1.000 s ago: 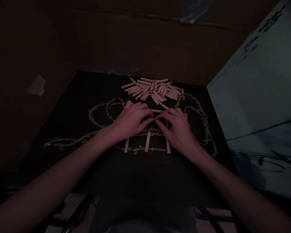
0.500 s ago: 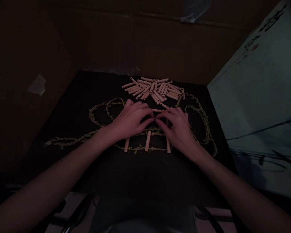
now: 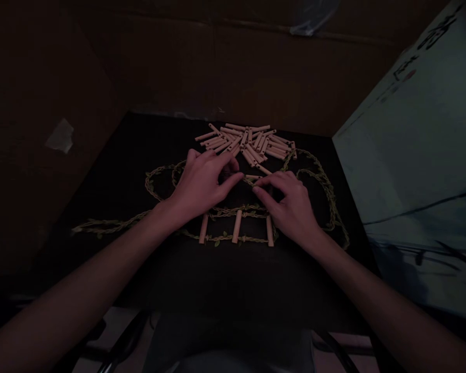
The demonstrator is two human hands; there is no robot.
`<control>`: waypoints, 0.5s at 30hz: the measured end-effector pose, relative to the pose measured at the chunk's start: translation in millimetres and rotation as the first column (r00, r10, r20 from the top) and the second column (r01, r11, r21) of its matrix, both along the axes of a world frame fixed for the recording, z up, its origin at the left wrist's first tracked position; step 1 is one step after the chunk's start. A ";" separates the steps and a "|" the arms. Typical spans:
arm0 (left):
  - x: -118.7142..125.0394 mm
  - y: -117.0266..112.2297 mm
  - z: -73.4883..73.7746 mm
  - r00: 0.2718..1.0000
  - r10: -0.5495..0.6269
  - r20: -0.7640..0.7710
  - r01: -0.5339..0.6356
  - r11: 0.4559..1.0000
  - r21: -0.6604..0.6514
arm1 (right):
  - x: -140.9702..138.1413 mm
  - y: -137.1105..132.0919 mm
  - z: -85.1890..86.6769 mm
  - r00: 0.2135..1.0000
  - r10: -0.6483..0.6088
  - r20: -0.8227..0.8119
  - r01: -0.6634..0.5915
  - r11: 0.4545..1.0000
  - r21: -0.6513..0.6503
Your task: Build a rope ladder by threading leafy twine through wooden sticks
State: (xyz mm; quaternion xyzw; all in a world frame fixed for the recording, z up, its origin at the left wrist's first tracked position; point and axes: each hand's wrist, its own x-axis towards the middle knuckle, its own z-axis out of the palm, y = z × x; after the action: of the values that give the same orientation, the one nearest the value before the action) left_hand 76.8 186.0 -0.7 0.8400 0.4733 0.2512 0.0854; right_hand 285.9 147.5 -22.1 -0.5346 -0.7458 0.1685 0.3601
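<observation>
Left hand (image 3: 203,180) shifts away from right hand (image 3: 290,201), exposing braided leafy cord (image 3: 249,181) between them.
The left's fingers curl, their hold unclear; between the hands, three strung dowels (image 3: 236,227) lie nearer the person, a dowel pile (image 3: 249,138) beyond; the right's thumb and forefinger pinch the cord.

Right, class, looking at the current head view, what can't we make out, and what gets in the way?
- Head view: part of the leafy cord, hidden behind the left hand and wrist.
- Head view: whether the left hand grips anything; curled fingers and gloom hide it.
- Head view: the exact count of piled wooden sticks; they overlap.
- Head view: the rest of the right forearm, cut off by the picture's edge.
</observation>
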 end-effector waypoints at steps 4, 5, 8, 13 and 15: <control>0.4 -1.3 6.2 0.990 0.028 0.135 -0.040 0.995 0.089 | 2.1 1.4 0.1 0.999 -0.010 -0.040 0.010 1.000 -0.009; 0.8 -1.9 9.0 0.981 0.027 0.190 -0.043 0.996 0.082 | 2.2 1.3 -0.1 0.999 -0.010 -0.035 0.010 1.000 -0.009; 1.1 -2.5 17.2 0.913 0.027 0.406 -0.021 1.000 -0.019 | 2.1 0.7 -1.2 1.000 -0.012 -0.009 0.012 1.000 -0.010; -5.6 4.4 21.5 0.851 0.154 0.502 -0.100 0.986 -0.133 | 2.2 0.1 -3.2 0.999 -0.011 0.030 0.012 1.000 -0.014; -10.6 8.4 20.0 0.884 0.213 0.417 -0.198 0.977 -0.080 | 2.3 -0.3 -3.7 0.999 -0.013 0.053 0.014 1.000 -0.011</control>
State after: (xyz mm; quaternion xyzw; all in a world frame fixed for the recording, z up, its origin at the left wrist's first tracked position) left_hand 66.2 194.4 19.3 0.7092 0.5339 0.4265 0.1736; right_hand 288.2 147.3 -25.8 -0.5459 -0.7504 0.1563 0.3384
